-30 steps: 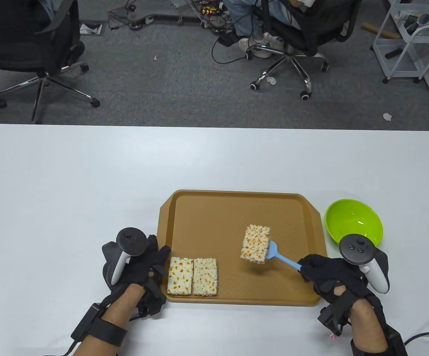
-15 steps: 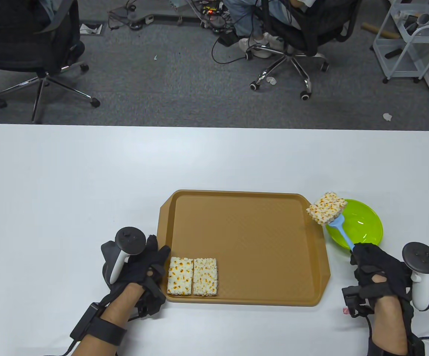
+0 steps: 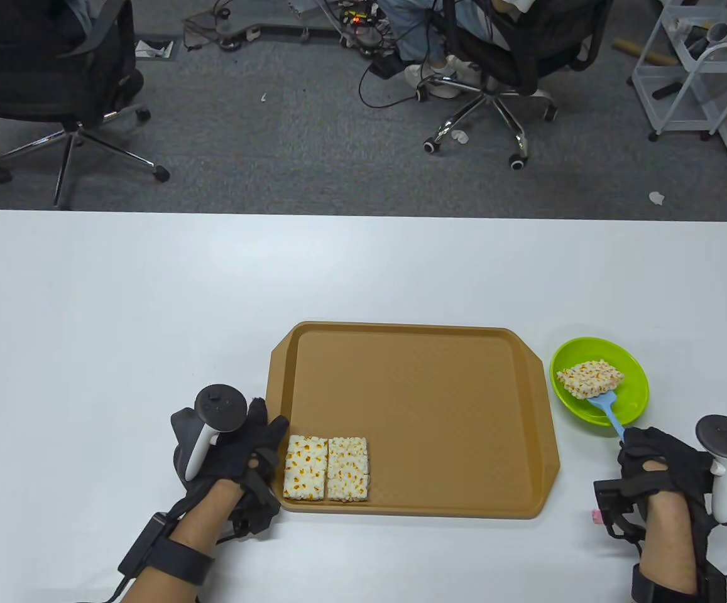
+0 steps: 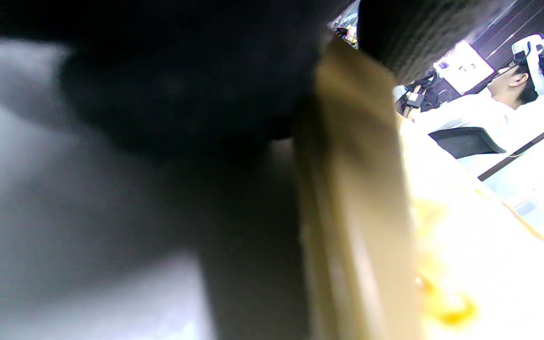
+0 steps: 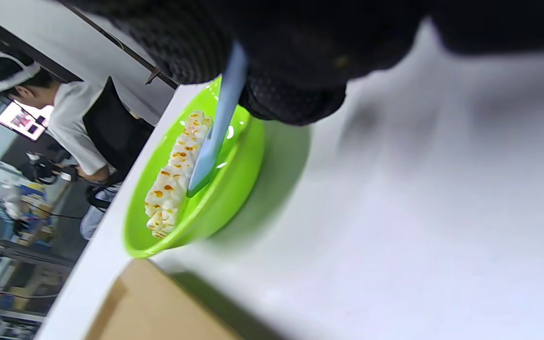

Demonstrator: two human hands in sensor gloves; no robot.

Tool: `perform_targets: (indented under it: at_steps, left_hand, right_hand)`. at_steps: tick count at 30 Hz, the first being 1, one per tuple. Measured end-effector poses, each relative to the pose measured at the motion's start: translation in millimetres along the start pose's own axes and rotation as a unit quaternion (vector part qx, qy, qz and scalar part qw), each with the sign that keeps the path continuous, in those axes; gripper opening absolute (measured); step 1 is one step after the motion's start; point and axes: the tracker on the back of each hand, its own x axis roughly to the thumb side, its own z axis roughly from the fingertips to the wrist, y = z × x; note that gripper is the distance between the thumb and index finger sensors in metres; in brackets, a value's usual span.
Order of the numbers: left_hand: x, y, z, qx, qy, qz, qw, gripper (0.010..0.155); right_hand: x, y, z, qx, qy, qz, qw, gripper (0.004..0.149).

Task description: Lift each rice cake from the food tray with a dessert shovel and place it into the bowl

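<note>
My right hand grips the handle of the blue dessert shovel, whose blade reaches into the green bowl. One rice cake lies in the bowl against the blade. Two more rice cakes sit side by side in the near left corner of the brown food tray. My left hand rests at the tray's left rim, its fingers curled over the edge beside those cakes.
The bowl stands just right of the tray on the white table. Beyond the table's far edge are office chairs, cables and a white cart. A seated person with a headset shows in both wrist views.
My right hand has carried the rice cake on the shovel from over the tray rightward and down into the bowl, then drawn back toward me. The left hand has stayed put.
</note>
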Motion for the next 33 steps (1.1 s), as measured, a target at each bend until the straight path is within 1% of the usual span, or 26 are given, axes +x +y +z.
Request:
perform_targets:
  at_steps: [3, 4, 6, 8, 9, 10, 12, 14, 16, 18, 21, 23, 24, 25, 27, 28, 29, 30, 31, 32, 33]
  left_hand:
    - [0, 0, 0, -0.001, 0.0, 0.001, 1.0, 0.067]
    - [0, 0, 0, -0.002, -0.001, 0.001, 1.0, 0.067]
    - [0, 0, 0, -0.002, -0.001, 0.002, 1.0, 0.067]
    - [-1, 0, 0, -0.002, -0.002, 0.003, 1.0, 0.067]
    - [-1, 0, 0, -0.002, -0.002, 0.003, 1.0, 0.067]
    - [-1, 0, 0, -0.002, -0.002, 0.004, 1.0, 0.067]
    - [-1, 0, 0, -0.002, -0.002, 0.003, 1.0, 0.067]
    - [-1, 0, 0, -0.003, -0.002, 0.003, 1.0, 0.067]
    - [-1, 0, 0, -0.003, -0.002, 0.003, 1.0, 0.067]
    - [-1, 0, 0, -0.003, -0.002, 0.003, 1.0, 0.067]
    - [-1, 0, -1, -0.003, -0.003, 0.002, 1.0, 0.067]
    - [-1, 0, 0, -0.003, -0.003, 0.002, 1.0, 0.067]
    - [-1, 0, 0, -0.003, -0.003, 0.002, 1.0, 0.067]
    - [-1, 0, 0, -0.003, -0.003, 0.002, 1.0, 0.067]
    - [-1, 0, 0, -0.003, -0.003, 0.002, 1.0, 0.067]
    - [-1, 0, 0, -0.003, -0.003, 0.002, 1.0, 0.067]
    - [-1, 0, 0, -0.003, -0.003, 0.002, 1.0, 0.067]
    - [-1, 0, 0, -0.003, -0.003, 0.002, 1.0, 0.067]
    - [-1, 0, 0, -0.003, -0.003, 0.002, 1.0, 0.067]
    - [-1, 0, -1, -0.003, -0.003, 0.002, 1.0, 0.067]
    - [-1, 0, -1, -0.003, -0.003, 0.002, 1.0, 0.067]
  right_hand:
    - [7, -2, 6, -0.045, -0.01, 0.044, 0.998, 0.048]
    - [11, -2, 11, -0.07, -0.017, 0.076, 0.995, 0.048]
    - [21, -3, 24, -0.134, -0.035, 0.134, 0.981, 0.046]
    - [31, -1, 38, -0.195, -0.047, 0.191, 0.961, 0.046]
    - [34, 0, 42, -0.214, -0.048, 0.209, 0.953, 0.045]
    - [37, 2, 48, -0.244, -0.048, 0.236, 0.939, 0.045]
    - [41, 3, 53, -0.277, -0.048, 0.258, 0.924, 0.045]
    - [40, 3, 55, -0.29, -0.045, 0.262, 0.919, 0.045]
    - [39, 2, 56, -0.295, -0.042, 0.258, 0.919, 0.045]
    - [39, 0, 60, -0.312, -0.037, 0.259, 0.913, 0.045]
    - [41, -3, 69, -0.361, -0.045, 0.256, 0.895, 0.045]
    - [43, -1, 80, -0.394, -0.092, 0.231, 0.885, 0.046]
    - [44, 1, 84, -0.397, -0.114, 0.22, 0.884, 0.047]
    - [48, 6, 91, -0.4, -0.157, 0.199, 0.881, 0.049]
    - [55, 20, 106, -0.387, -0.231, 0.176, 0.875, 0.051]
    - [60, 33, 114, -0.366, -0.282, 0.175, 0.87, 0.053]
    - [63, 41, 119, -0.346, -0.314, 0.173, 0.867, 0.054]
    - [67, 57, 125, -0.294, -0.366, 0.17, 0.866, 0.053]
    - [69, 70, 128, -0.244, -0.391, 0.164, 0.872, 0.052]
    - [71, 90, 130, -0.152, -0.417, 0.151, 0.883, 0.052]
    - [72, 106, 131, -0.077, -0.428, 0.143, 0.889, 0.052]
